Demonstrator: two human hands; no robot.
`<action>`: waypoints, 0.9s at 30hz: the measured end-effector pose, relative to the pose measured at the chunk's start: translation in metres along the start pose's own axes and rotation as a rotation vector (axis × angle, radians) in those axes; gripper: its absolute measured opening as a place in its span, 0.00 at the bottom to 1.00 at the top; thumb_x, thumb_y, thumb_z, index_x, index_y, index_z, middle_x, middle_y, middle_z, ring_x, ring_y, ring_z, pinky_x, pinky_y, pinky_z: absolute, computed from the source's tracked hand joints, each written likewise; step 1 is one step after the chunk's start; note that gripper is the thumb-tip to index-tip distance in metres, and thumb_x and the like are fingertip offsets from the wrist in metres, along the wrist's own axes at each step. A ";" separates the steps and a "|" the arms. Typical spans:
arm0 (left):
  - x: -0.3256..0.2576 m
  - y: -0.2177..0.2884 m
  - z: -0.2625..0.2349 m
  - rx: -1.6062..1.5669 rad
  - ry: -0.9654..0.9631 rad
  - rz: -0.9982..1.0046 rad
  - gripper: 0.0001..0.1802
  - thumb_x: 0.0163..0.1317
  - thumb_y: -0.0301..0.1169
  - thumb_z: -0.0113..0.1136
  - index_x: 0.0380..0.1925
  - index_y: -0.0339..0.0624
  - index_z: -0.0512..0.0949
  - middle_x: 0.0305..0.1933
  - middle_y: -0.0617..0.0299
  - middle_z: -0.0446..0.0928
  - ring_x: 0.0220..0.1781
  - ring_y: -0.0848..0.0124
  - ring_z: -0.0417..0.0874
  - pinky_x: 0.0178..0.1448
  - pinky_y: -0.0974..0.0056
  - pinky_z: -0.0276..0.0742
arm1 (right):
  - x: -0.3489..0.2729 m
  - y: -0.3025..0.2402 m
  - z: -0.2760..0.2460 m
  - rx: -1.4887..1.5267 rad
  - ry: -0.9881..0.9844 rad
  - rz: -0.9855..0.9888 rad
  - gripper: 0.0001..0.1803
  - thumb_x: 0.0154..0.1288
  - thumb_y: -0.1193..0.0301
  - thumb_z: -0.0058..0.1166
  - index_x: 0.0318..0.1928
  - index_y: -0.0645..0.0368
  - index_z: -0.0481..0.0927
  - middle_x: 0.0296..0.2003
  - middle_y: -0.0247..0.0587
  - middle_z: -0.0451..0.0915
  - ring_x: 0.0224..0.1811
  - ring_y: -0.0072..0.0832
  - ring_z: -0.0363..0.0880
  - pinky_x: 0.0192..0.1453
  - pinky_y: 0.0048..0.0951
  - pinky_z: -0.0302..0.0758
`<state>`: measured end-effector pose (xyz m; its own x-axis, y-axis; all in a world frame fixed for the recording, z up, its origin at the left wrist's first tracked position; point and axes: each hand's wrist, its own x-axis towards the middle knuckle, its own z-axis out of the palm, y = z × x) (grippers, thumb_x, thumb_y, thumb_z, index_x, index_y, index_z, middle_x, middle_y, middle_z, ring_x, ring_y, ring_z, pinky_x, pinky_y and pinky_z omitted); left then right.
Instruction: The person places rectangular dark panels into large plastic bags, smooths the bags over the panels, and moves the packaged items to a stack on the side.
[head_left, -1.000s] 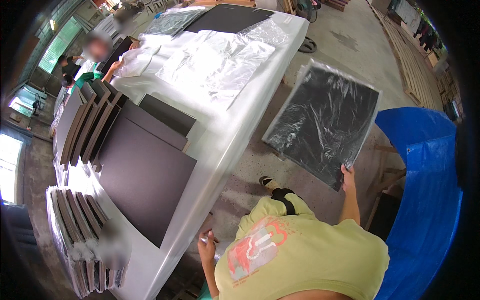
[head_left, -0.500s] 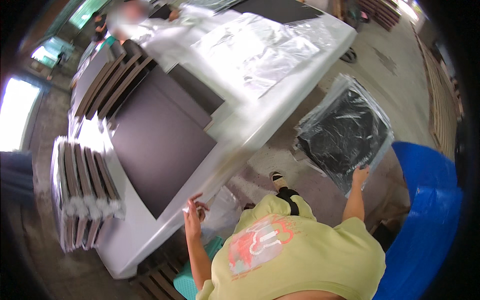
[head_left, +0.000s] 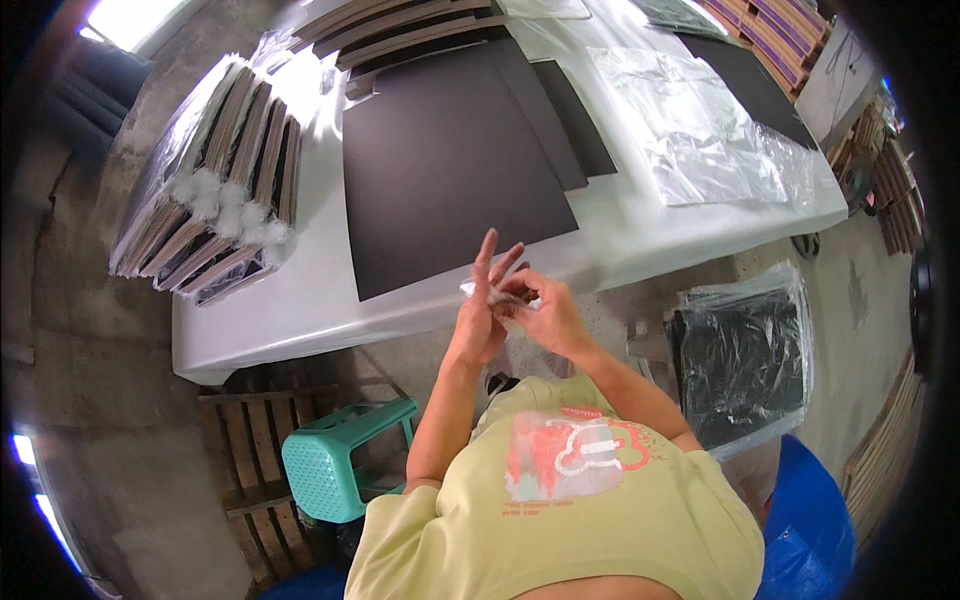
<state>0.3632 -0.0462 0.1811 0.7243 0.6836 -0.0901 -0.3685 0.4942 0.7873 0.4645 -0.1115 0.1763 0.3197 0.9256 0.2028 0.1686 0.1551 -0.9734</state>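
Observation:
In front of my chest my two hands meet, just off the near edge of the table. My left hand [head_left: 480, 325] is upright with fingers stretched and spread, and a small white, crumpled scrap [head_left: 469, 288] shows against it. Whether the scrap is wrapped on a finger or only lies there, I cannot tell. My right hand [head_left: 545, 315] touches the left from the right side, its fingers pinched on the white scrap. Just beyond the fingertips lies a large dark sheet [head_left: 440, 170] on the white-covered table [head_left: 300, 345], partly over other dark panels [head_left: 575, 115].
Plastic-wrapped panels [head_left: 215, 180] stand at the table's left, stacked boards [head_left: 420, 35] at its back. Clear plastic [head_left: 690, 130] covers its right. A bagged dark panel [head_left: 740, 360] is below right. A green stool [head_left: 325, 470], pallet [head_left: 250, 445] and blue sheet [head_left: 810, 530] are near me.
My view has swung left. My right hand has let go of the bagged dark panel and come across to my left hand, where it pinches the white scrap.

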 end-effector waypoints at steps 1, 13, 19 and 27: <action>-0.001 -0.002 -0.008 0.110 -0.045 0.022 0.39 0.56 0.52 0.49 0.62 0.49 0.48 0.63 0.57 0.54 0.63 0.65 0.56 0.61 0.58 0.58 | 0.003 0.006 0.004 0.082 0.031 0.061 0.12 0.52 0.72 0.57 0.37 0.60 0.73 0.28 0.29 0.75 0.31 0.16 0.71 0.35 0.20 0.68; -0.013 -0.020 -0.044 -0.016 0.321 0.031 0.10 0.52 0.28 0.61 0.33 0.41 0.72 0.30 0.69 0.74 0.28 0.84 0.70 0.28 0.77 0.62 | 0.010 0.010 0.011 0.295 0.248 0.108 0.09 0.53 0.71 0.58 0.31 0.60 0.73 0.24 0.29 0.73 0.29 0.17 0.70 0.34 0.19 0.68; -0.013 -0.004 -0.026 0.065 0.131 -0.080 0.15 0.52 0.31 0.61 0.38 0.40 0.70 0.34 0.67 0.74 0.34 0.81 0.71 0.39 0.74 0.66 | 0.021 0.013 0.003 0.417 0.069 0.193 0.07 0.55 0.74 0.54 0.33 0.60 0.70 0.23 0.29 0.74 0.26 0.14 0.69 0.31 0.18 0.67; -0.015 -0.013 -0.051 -0.271 0.169 0.166 0.08 0.62 0.35 0.46 0.39 0.45 0.66 0.44 0.64 0.71 0.41 0.76 0.74 0.43 0.73 0.69 | 0.019 0.003 0.006 0.038 0.198 0.142 0.03 0.60 0.76 0.47 0.34 0.60 0.68 0.30 0.36 0.79 0.12 0.10 0.61 0.13 0.14 0.60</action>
<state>0.3279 -0.0357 0.1410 0.5430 0.8347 -0.0918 -0.6310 0.4778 0.6112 0.4652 -0.0916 0.1769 0.5147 0.8539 0.0767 0.0751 0.0442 -0.9962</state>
